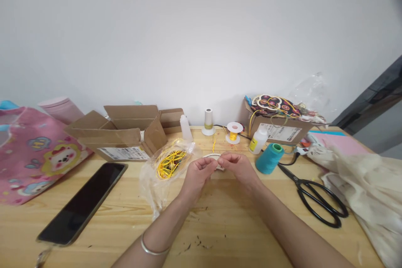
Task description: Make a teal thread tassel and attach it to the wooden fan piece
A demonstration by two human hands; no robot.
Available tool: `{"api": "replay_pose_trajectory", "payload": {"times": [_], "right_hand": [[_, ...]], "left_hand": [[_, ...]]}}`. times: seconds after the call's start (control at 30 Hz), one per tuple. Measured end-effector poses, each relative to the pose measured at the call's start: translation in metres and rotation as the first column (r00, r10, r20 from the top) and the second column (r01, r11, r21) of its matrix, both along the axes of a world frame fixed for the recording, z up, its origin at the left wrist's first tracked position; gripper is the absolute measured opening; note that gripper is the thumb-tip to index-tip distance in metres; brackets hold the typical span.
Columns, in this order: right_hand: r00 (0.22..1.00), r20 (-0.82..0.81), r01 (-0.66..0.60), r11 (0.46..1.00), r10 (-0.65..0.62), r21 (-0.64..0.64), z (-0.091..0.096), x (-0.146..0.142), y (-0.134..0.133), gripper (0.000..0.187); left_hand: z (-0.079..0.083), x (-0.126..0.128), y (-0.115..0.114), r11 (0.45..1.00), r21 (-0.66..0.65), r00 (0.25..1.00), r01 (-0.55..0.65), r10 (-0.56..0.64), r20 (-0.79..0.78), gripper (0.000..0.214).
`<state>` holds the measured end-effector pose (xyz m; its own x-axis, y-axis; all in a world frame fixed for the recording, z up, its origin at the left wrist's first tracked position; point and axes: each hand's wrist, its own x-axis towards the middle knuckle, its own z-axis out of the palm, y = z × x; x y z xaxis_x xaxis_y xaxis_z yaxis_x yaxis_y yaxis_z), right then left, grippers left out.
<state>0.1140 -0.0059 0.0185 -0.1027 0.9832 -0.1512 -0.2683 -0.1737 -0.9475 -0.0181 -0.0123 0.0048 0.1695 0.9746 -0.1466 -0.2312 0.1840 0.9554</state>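
Note:
Over the middle of the table, my left hand (199, 172) and my right hand (238, 169) meet, fingertips pinched close together. Between them is a small pale flat piece with a dark curved edge (213, 156), mostly hidden by the fingers. A short twisted yellow cord (214, 145) stands out just beyond it; whether it is joined to the piece I cannot tell. Left of my hands lies a clear plastic bag (150, 184) with a bundle of yellow cord (171, 163). A teal thread cone (269, 159) lies tilted to the right of my right hand.
Black scissors (320, 199) and cream cloth (364, 192) lie at right. Behind stand a white spool (208, 121), a yellow-cord spool (234, 133), bottles (258, 140) and a filled carton (279, 132). An open carton (122, 134), phone (83, 203) and pink bag (40, 155) are at left.

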Motion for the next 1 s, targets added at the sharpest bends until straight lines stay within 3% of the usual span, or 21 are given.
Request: {"api": "replay_pose_trajectory", "payload": {"times": [0.13, 0.23, 0.3, 0.37, 0.4, 0.43, 0.5, 0.57, 0.63, 0.77, 0.9, 1.0], "right_hand": [[0.995, 0.098, -0.022, 0.999, 0.018, 0.042, 0.001, 0.004, 0.004, 0.017], [0.988, 0.124, -0.100, 0.993, 0.092, 0.058, -0.001, 0.007, 0.005, 0.016], [0.988, 0.110, -0.121, 0.986, 0.108, 0.116, -0.002, 0.007, 0.005, 0.015], [0.991, 0.137, -0.050, 0.959, 0.012, 0.278, -0.002, 0.006, 0.004, 0.013], [0.980, 0.179, 0.006, 0.915, -0.086, 0.403, -0.001, 0.006, 0.002, 0.010], [0.950, 0.240, 0.040, 0.839, -0.201, 0.543, 0.000, 0.006, 0.001, 0.008], [0.820, 0.376, -0.031, 0.621, -0.432, 0.783, 0.002, 0.006, -0.003, 0.011], [0.660, 0.441, -0.201, 0.422, -0.608, 0.884, 0.004, 0.005, -0.007, 0.016], [0.561, 0.431, -0.308, 0.306, -0.707, 0.901, 0.005, 0.003, -0.011, 0.016], [0.495, 0.366, -0.327, 0.221, -0.788, 0.919, 0.005, 0.000, -0.014, 0.014], [0.466, 0.359, -0.327, 0.220, -0.809, 0.919, 0.003, -0.001, -0.013, 0.014], [0.506, 0.367, -0.335, 0.214, -0.781, 0.917, 0.000, -0.001, -0.012, 0.015]], "left_hand": [[0.002, 0.001, 0.000, 0.999, -0.008, 0.996, -0.043, 0.042, -0.083, 0.028], [0.005, 0.000, 0.000, 1.000, 0.005, 0.997, -0.004, 0.005, -0.080, 0.026], [0.007, -0.002, -0.001, 0.998, 0.009, 0.998, 0.064, -0.064, 0.005, 0.028], [0.008, -0.005, -0.001, 0.991, 0.016, 0.977, 0.130, -0.131, 0.168, 0.033], [0.009, -0.006, -0.001, 0.989, 0.020, 0.956, 0.145, -0.145, 0.256, 0.036], [0.010, -0.008, -0.001, 0.989, 0.018, 0.932, 0.145, -0.143, 0.333, 0.039], [0.010, -0.010, 0.000, 0.991, -0.027, 0.897, 0.129, -0.105, 0.430, 0.039], [0.009, -0.011, 0.001, 0.986, -0.101, 0.878, 0.131, -0.068, 0.473, 0.039], [0.007, -0.009, 0.001, 0.975, -0.153, 0.865, 0.160, -0.064, 0.498, 0.040], [0.006, -0.007, 0.001, 0.971, -0.152, 0.855, 0.187, -0.084, 0.512, 0.040], [0.006, -0.008, 0.001, 0.974, -0.130, 0.865, 0.185, -0.098, 0.492, 0.041], [0.005, -0.008, 0.000, 0.974, -0.113, 0.870, 0.196, -0.120, 0.479, 0.040]]}}
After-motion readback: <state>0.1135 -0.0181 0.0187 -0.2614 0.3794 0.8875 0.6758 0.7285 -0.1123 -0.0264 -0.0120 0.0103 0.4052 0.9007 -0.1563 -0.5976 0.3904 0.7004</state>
